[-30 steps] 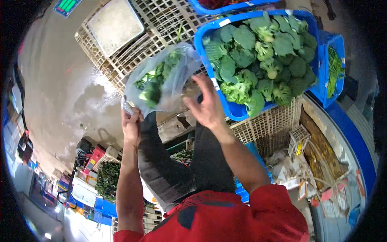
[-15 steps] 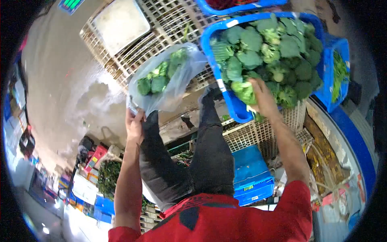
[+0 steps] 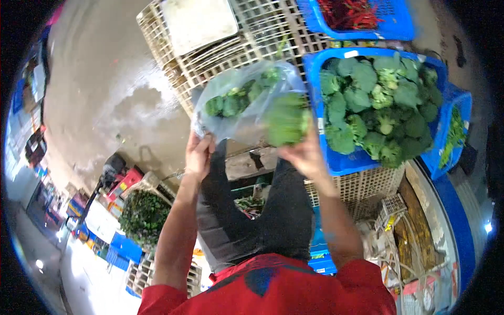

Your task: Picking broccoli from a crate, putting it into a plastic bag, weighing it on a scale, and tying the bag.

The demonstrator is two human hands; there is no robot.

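A clear plastic bag (image 3: 215, 118) with several broccoli heads (image 3: 233, 102) inside hangs from my left hand (image 3: 199, 155), whose fingers pinch its rim. My right hand (image 3: 304, 157) is closed on a broccoli head (image 3: 285, 119), blurred by motion, at the bag's right side. Whether that head is inside the bag's mouth or in front of it I cannot tell. Just right of my right hand stands a blue basket (image 3: 344, 167) heaped with broccoli (image 3: 386, 100).
Beige plastic crates (image 3: 262, 26) carry a whitish square tray (image 3: 199, 26) and a blue basket of red chilies (image 3: 349, 13). At far right, another blue basket (image 3: 455, 102) holds long green vegetables. Wet floor (image 3: 100, 94) lies to the left, with a leafy green heap (image 3: 144, 218) lower down.
My right hand has lifted a broccoli head out of the blue basket and carried it left to the bag. My left hand still holds the bag. The whole view has shifted.
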